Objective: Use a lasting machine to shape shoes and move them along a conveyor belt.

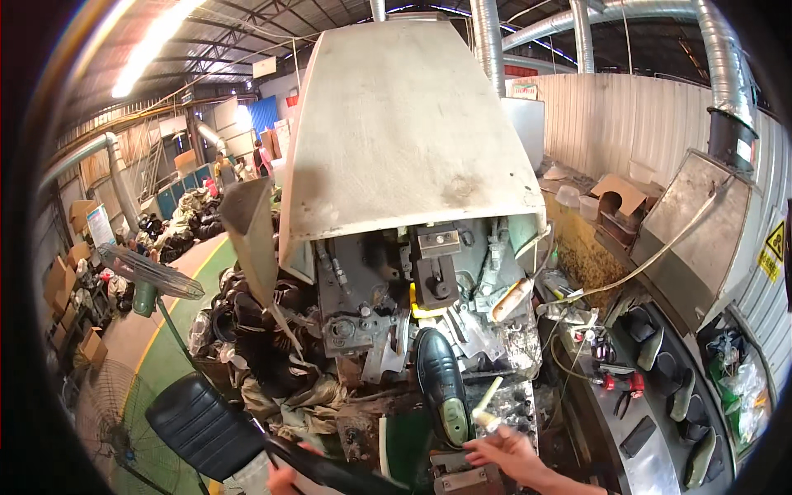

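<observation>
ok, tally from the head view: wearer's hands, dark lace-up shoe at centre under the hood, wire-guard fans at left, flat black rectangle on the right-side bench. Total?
Left hand and right hand: 2
Dark shoe: 1
Upper fan and lower fan: 2
Flat black rectangle: 1
Total: 6

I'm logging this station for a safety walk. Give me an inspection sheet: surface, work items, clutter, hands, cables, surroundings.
Surface: machine bed looks stained and speckled with residue.
Work items: black shoe with green last inside, toe toward the machine; black item at the lower edge, partly cut off.
Clutter: heap of dark goods at left; red tool and flat dark object on the right-hand bench.
Hands: left hand holds the black item; right hand is by the shoe's heel end, with no clear grip.
Cables: pale hose or cable runs across the metal box.
Surroundings: pale hood above; fan and black seat at left.
</observation>
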`<state>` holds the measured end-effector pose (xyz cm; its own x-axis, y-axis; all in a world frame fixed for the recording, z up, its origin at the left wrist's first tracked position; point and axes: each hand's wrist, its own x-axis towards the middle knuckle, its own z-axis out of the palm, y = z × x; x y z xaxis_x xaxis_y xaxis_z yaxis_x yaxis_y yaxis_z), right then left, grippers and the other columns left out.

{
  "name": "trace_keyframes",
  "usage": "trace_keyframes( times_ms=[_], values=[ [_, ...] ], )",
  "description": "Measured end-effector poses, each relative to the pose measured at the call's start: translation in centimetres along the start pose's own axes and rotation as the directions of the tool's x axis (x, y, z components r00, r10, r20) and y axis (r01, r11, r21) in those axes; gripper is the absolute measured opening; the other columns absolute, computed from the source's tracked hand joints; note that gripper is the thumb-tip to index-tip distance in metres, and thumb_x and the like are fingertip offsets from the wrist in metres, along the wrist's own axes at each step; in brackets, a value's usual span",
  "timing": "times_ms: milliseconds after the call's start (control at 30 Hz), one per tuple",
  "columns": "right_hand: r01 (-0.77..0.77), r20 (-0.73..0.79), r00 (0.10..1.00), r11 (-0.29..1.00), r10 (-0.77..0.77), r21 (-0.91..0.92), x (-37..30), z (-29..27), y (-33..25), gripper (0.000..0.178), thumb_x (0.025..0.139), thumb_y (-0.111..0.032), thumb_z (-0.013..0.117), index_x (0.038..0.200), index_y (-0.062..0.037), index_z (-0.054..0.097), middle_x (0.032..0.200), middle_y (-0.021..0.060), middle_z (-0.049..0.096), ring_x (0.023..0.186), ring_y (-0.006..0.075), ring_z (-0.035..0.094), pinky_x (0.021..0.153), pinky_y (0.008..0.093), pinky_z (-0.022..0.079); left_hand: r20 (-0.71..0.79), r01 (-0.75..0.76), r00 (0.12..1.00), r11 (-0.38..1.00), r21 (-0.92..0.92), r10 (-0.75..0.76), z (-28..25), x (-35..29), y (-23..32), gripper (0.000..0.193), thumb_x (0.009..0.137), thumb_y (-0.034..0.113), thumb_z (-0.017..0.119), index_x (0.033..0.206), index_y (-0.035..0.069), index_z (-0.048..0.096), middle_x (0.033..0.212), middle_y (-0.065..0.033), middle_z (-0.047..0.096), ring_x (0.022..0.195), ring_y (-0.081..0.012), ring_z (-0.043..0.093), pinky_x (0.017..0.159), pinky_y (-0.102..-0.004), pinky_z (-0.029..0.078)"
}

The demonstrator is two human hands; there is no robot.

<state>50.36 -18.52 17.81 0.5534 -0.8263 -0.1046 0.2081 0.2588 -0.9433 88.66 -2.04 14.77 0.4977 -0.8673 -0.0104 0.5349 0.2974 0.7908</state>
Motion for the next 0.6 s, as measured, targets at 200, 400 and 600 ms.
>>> trace_keyframes(
  times_ms=[200, 400, 600],
  values=[
    [-0.251, 0.032, 0.966, 0.901, 0.256, 0.353, -6.7, 5.1, 0.9, 0.073, 0.095, -0.054, 0.059, 0.149, -0.0078, 0.044, 0.147, 0.0125, 0.052, 0.135, 0.0332, 0.048, 0.111, 0.0508, 0.038, 0.2, -0.107, 0.96, 0.916, -0.386, 0.197, 14.7, 2.3, -0.7, 0.059, 0.086, 0.045, 0.067, 0.134, 0.013, 0.053, 0.106, -0.0108, 0.068, 0.097, -0.0306, 0.064, 0.096, -0.0483, 0.048],
    [0.04, -0.196, 0.937, 0.468, 0.288, 0.883, -15.1, 1.7, 1.0, 0.057, 0.09, -0.048, 0.067, 0.127, -0.0053, 0.065, 0.126, 0.0115, 0.069, 0.118, 0.031, 0.062, 0.105, 0.0499, 0.047, 0.516, 0.333, 0.838, 0.917, -0.22, -0.18, 26.8, -2.6, -6.1, 0.054, 0.1, 0.044, 0.042, 0.122, -0.001, 0.063, 0.109, -0.0202, 0.07, 0.1, -0.0365, 0.068, 0.091, -0.0529, 0.055],
    [0.408, -0.523, 0.788, 0.358, 0.326, 0.84, -28.4, -6.8, 6.0, 0.048, 0.087, -0.041, 0.075, 0.125, -0.0134, 0.066, 0.121, 0.0096, 0.069, 0.102, 0.022, 0.068, 0.092, 0.0443, 0.055, 0.498, 0.366, 0.652, 0.812, 0.454, -0.572, 32.6, -8.4, -20.7, 0.053, 0.1, 0.036, 0.058, 0.137, -0.001, 0.051, 0.14, -0.0153, 0.054, 0.122, -0.03, 0.055, 0.104, -0.0436, 0.045]
  ],
)
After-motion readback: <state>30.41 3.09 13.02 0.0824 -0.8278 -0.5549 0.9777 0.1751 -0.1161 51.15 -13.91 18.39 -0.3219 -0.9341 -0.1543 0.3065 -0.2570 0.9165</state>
